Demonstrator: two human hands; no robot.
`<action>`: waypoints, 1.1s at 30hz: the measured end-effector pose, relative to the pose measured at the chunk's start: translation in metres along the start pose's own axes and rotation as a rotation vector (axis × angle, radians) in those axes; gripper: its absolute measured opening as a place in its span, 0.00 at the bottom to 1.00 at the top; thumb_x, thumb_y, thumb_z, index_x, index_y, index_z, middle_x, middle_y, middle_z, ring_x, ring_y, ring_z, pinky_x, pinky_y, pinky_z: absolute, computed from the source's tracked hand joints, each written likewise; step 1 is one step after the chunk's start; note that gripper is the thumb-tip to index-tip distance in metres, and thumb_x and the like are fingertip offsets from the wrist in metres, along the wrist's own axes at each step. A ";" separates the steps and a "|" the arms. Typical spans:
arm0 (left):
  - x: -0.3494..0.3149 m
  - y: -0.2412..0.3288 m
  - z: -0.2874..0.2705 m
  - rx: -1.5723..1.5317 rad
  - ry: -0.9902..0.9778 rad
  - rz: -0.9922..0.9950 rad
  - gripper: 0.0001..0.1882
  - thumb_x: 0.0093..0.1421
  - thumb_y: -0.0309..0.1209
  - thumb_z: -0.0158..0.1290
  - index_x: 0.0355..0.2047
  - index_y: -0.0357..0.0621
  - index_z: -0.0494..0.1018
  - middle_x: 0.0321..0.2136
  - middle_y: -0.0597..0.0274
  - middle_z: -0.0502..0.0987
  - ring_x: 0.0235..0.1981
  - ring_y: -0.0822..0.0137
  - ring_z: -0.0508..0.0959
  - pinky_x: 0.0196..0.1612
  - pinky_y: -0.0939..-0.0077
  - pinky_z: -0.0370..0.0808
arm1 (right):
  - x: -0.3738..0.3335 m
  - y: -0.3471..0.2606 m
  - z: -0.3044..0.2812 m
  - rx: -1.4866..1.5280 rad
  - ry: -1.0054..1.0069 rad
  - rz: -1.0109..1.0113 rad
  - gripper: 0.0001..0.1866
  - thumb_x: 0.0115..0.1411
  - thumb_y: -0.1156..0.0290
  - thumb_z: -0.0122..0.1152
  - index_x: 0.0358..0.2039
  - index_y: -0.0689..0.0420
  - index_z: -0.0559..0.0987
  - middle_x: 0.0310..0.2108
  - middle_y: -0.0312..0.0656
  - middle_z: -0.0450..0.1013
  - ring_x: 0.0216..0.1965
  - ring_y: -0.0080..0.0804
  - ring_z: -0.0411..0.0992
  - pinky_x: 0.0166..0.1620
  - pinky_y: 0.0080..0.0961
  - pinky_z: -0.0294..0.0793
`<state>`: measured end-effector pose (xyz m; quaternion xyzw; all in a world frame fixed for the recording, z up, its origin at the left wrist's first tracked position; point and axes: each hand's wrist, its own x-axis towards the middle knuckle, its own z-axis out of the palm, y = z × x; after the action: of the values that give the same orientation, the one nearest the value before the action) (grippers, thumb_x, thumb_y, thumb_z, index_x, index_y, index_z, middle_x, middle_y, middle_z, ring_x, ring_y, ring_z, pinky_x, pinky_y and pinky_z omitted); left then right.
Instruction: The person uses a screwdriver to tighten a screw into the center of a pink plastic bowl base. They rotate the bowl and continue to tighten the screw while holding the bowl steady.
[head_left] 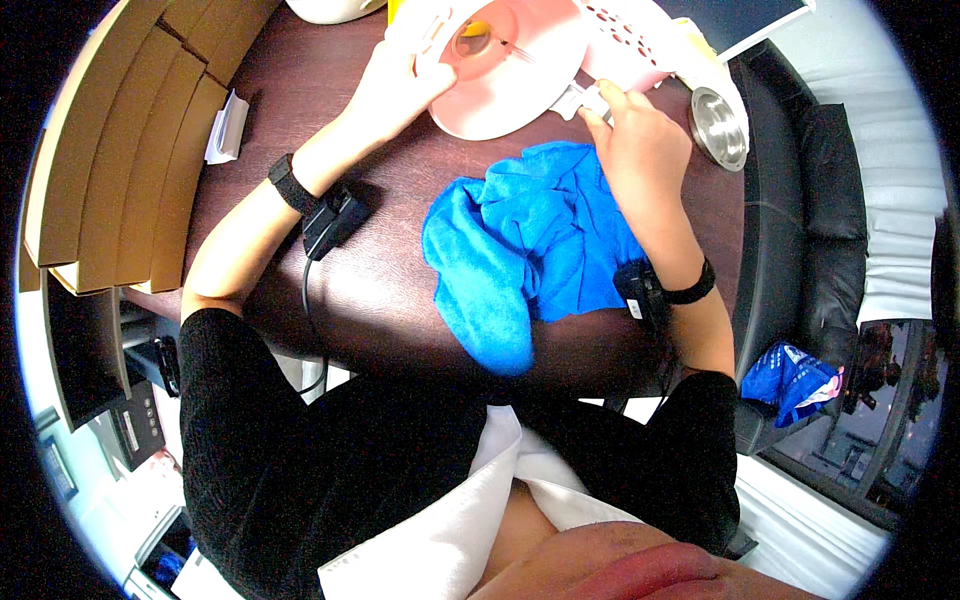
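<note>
At the far side of the table, a large round pink plastic piece (500, 95), shaped like a basin or lid, is tilted toward me. My left hand (395, 85) grips its left edge by a white slotted part, the thumb lying over the rim. Beside its lower right edge, my right hand (645, 145) pinches a small white plastic piece (575, 100) that touches or adjoins the rim; which of the two I cannot tell. A crumpled blue cloth (540, 230) lies below the right hand and under its wrist.
A pink perforated basket (625, 40) stands behind the right hand, with a shiny metal bowl (718, 130) to its right. Cardboard boxes (120, 150) line the left. A cable runs from a black wrist device (335, 220). A black sofa (800, 200) stands to the right.
</note>
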<state>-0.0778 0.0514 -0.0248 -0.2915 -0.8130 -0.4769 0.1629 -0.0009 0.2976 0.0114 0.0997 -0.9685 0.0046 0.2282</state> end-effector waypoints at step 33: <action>-0.004 -0.001 0.001 -0.119 0.079 -0.030 0.18 0.49 0.33 0.47 0.37 0.29 0.67 0.27 0.54 0.71 0.30 0.70 0.70 0.35 0.74 0.69 | -0.020 -0.007 0.028 1.498 -0.673 0.653 0.22 0.61 0.52 0.45 0.29 0.62 0.71 0.12 0.36 0.63 0.07 0.20 0.58 0.10 0.17 0.54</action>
<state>-0.0755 0.0506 -0.0284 -0.2696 -0.7805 -0.5378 0.1700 0.0055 0.2935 -0.0228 -0.0627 -0.7071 0.6733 -0.2069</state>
